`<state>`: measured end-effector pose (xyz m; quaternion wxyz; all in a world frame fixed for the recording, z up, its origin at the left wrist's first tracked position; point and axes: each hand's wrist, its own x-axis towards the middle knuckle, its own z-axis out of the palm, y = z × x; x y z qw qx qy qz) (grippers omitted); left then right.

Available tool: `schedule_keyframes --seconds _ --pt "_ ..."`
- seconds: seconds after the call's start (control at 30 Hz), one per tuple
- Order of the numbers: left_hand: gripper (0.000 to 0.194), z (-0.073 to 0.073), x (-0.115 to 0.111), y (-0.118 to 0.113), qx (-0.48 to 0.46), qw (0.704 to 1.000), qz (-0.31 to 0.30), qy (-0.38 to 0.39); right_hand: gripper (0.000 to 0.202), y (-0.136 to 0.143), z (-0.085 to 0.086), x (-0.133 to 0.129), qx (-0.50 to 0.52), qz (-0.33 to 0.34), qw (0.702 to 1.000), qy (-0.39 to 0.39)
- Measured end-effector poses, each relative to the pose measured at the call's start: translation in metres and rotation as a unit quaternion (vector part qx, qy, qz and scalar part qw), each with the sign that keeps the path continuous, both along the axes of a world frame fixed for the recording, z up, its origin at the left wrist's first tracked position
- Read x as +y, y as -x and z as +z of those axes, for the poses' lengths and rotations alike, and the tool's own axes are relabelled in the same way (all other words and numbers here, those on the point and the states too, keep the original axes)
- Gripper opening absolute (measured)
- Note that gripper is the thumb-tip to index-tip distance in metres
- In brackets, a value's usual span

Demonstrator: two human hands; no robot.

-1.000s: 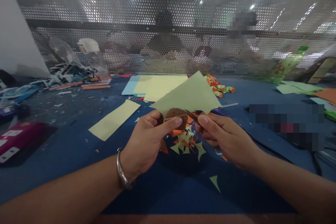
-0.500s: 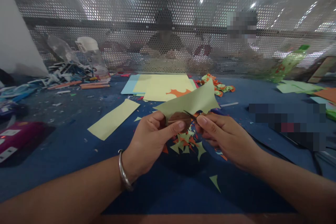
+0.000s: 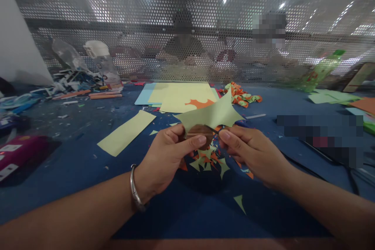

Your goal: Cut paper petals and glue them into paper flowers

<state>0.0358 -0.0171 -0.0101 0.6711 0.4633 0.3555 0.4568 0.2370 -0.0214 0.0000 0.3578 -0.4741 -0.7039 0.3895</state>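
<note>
My left hand (image 3: 170, 156), a silver bangle on its wrist, is closed on a yellow-green sheet of paper (image 3: 211, 113) with scalloped edges. Between its thumb and the sheet shows a brownish rounded shape (image 3: 199, 131) that I cannot identify. My right hand (image 3: 252, 146) pinches a thin dark pointed tool (image 3: 212, 129); its handle is hidden in the fingers. The tool's tip lies against the sheet's lower edge. Below the hands lies a heap of green and orange paper scraps (image 3: 206, 160), and one green scrap (image 3: 240, 204) is nearer me.
A yellow paper strip (image 3: 127, 134) lies to the left, stacked coloured sheets (image 3: 181, 90) behind. Beyond them is a pile of curled orange and green pieces (image 3: 238, 95). A white-lidded bottle (image 3: 102, 62) stands back left, a green-capped bottle (image 3: 324, 70) back right. Perforated metal (image 3: 187, 15) closes the back.
The yellow-green sheet has turned slightly, its raised corner shifting left. Both hands stay nearly in place, still gripping the paper and the dark tool.
</note>
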Motion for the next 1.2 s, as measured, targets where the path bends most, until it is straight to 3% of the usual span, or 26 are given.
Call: schedule_keyframes --seconds 0.37,0.6,1.0,1.2 --pt "0.025 -0.0011 0.0022 -0.0008 -0.011 1.0 0.004 0.019 0.048 -0.0003 0.0028 0.002 -0.021 0.015 0.999 -0.031" --pt "0.01 0.0009 0.0017 -0.0019 -0.045 0.999 -0.007 -0.002 0.049 0.001 0.0019 0.0024 -0.017 0.008 0.999 -0.032" --pt "0.02 -0.0031 0.003 -0.0001 -0.032 0.999 -0.019 -0.019 0.052 0.0 0.0045 0.0013 -0.039 0.007 0.998 -0.056" --pt "0.032 -0.0034 0.0037 0.0023 -0.006 1.0 0.019 -0.007 0.049 -0.0016 0.0006 0.0033 -0.032 0.008 0.999 -0.041"
